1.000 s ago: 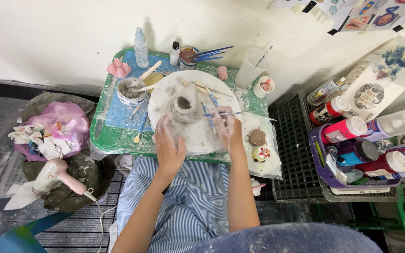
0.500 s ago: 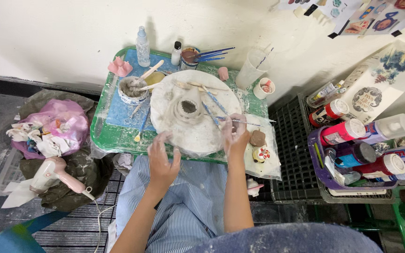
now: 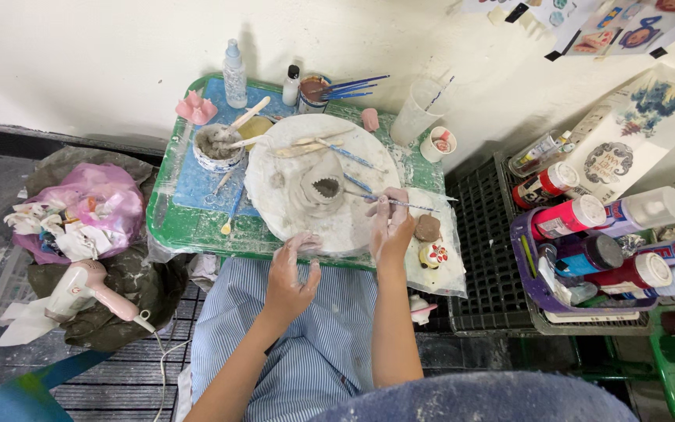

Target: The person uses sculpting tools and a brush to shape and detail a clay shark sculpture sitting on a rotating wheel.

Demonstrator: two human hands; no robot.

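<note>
On the green counter (image 3: 197,227), the grey clay vessel (image 3: 318,191) sat mid white round board (image 3: 275,207) for reach. Her right hand (image 3: 391,230) pinched a thin modelling tool (image 3: 400,204) toward it; the left hand (image 3: 291,273) hovered released, clay-smeared, at the board's near edge.

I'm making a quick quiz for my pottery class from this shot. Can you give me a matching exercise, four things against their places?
Things:
1. clay pot
2. hair dryer
3. spray bottle
4. paint bottles

Places:
A. back of the green tray, by the wall
B. purple basket on the right
C. middle of the white disc
D. on the floor, left

Pairs: 1-C, 2-D, 3-A, 4-B
</note>
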